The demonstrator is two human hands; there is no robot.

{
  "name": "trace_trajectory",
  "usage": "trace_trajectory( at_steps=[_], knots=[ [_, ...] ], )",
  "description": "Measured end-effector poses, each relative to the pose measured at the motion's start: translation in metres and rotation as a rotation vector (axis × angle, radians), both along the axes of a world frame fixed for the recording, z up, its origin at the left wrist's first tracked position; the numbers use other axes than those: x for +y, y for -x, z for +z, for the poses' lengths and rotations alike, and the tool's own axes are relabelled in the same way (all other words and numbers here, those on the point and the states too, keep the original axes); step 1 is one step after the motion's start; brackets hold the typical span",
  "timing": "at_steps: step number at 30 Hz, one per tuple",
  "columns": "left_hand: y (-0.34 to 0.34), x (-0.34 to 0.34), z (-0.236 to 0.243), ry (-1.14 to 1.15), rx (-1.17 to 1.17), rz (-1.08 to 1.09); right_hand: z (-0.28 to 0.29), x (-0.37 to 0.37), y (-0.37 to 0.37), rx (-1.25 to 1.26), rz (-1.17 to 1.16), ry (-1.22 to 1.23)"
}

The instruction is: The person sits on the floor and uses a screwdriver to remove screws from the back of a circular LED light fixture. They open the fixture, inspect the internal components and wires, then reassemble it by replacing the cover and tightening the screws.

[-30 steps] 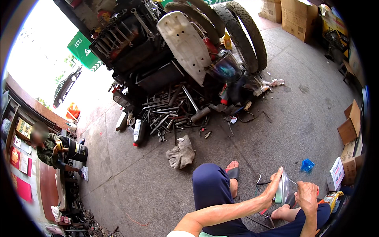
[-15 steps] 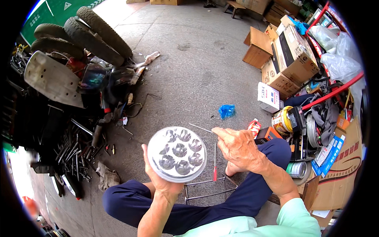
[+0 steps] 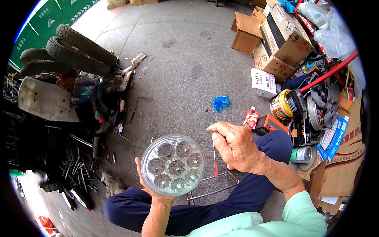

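A: What does the left hand (image 3: 154, 194) have?
B: The lamp (image 3: 176, 167), a round one with a clear lens. It cups the lower left edge, fingers spread partway up the side, and the palm sits beneath the rim.
A: Can you see all of the fingers?
B: No, part of the hand is behind the lamp, so I can't tell where every tip presses.
A: And where is the lamp?
B: Above the lap, lens turned up toward the viewer, its reflectors plain to see.
A: How about the right hand (image 3: 239, 148)?
B: Closed into a pinch. Thumb and forefinger are together on a thin rod (image 3: 202, 129), the other fingers curled in.
A: Does the rod touch the lamp?
B: It points left, past the lamp's upper right edge. The far end is too faint to say where it stops.
A: What's near that hand?
B: Below it, a red-handled screwdriver (image 3: 216, 169), next to a metal frame (image 3: 213, 190). Beyond, on the floor, blue plastic (image 3: 220, 103), and to the right an orange-and-black box (image 3: 271, 125).
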State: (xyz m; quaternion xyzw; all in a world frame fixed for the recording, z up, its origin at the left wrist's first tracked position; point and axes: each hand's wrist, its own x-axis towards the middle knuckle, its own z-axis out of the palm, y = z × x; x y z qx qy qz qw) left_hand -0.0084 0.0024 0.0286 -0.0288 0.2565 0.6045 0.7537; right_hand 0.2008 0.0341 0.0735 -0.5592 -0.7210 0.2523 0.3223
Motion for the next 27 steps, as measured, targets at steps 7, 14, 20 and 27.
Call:
trace_trajectory(
  at_steps=[7, 14, 20, 27],
  knots=[
    [-0.015, 0.005, 0.021, 0.016, 0.144, -0.102, 0.0, 0.002, 0.004, 0.173, -0.001, 0.268],
    [-0.011, -0.001, 0.007, -0.015, 0.26, -0.293, 0.001, 0.003, 0.009, 0.203, 0.011, 0.399],
    [-0.022, -0.008, -0.016, 0.043, 0.51, -0.474, -0.004, -0.001, 0.017, 0.254, 0.18, 0.465],
    [-0.02, -0.02, -0.03, 0.117, 0.191, -0.751, -0.01, -0.005, 0.018, 0.192, 0.348, 0.336]
  ],
)
